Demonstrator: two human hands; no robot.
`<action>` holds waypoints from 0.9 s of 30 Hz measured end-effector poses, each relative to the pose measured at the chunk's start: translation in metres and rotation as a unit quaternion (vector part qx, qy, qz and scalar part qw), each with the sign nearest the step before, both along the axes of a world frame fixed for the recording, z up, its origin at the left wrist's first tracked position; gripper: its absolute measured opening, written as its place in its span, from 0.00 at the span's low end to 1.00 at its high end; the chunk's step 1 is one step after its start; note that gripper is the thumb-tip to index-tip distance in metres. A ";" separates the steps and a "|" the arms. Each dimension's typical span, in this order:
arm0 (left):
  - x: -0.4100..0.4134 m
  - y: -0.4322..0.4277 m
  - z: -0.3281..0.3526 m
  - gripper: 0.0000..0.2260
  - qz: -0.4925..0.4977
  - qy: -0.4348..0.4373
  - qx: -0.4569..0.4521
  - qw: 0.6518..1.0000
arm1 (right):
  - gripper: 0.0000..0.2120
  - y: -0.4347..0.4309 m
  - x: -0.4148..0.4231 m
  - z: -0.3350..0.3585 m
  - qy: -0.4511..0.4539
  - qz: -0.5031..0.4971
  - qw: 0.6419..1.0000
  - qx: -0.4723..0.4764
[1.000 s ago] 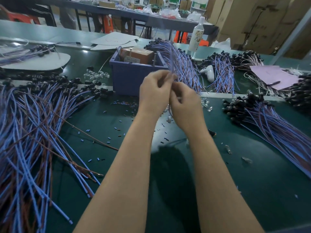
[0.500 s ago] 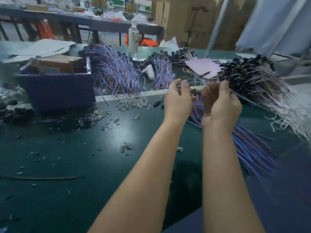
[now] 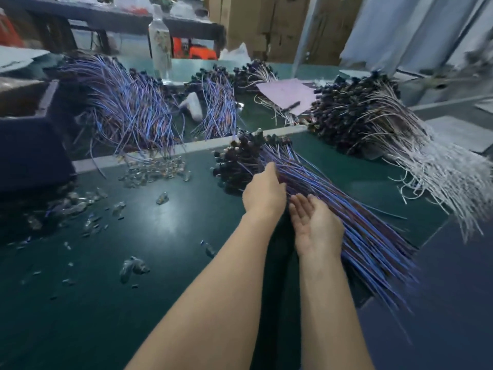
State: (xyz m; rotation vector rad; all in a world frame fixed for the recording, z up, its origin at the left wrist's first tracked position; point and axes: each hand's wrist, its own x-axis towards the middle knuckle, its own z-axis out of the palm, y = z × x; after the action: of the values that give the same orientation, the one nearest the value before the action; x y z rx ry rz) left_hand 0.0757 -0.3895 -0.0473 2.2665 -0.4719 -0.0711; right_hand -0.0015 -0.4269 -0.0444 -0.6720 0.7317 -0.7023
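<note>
Head view shows the blue wire bundle (image 3: 346, 209) lying slantwise on the green desk (image 3: 133, 303), its black connector ends at the far end. The left grip (image 3: 264, 196) reaches onto the wires near those ends, back of the hand up; whether it pinches any wire I cannot tell. The right grip (image 3: 316, 225) lies palm up, fingers straight and relaxed, against the bundle's left edge.

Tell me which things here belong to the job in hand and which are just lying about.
In hand: left hand, right hand, blue wire bundle with black ends.
Lying about: white wire bundle, clear bottle, pink sheet, dark blue box, loose clear bits.
</note>
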 end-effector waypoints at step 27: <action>-0.030 0.388 0.066 0.09 0.409 -0.058 -0.603 0.683 | 0.12 0.371 0.042 0.025 0.008 0.539 0.636 -0.553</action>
State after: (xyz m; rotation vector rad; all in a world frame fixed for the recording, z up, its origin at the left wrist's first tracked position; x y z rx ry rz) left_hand 0.0455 -0.0014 0.0182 0.9565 0.4247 0.6598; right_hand 0.0405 -0.0555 -0.0194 -2.0171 -0.3038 0.1072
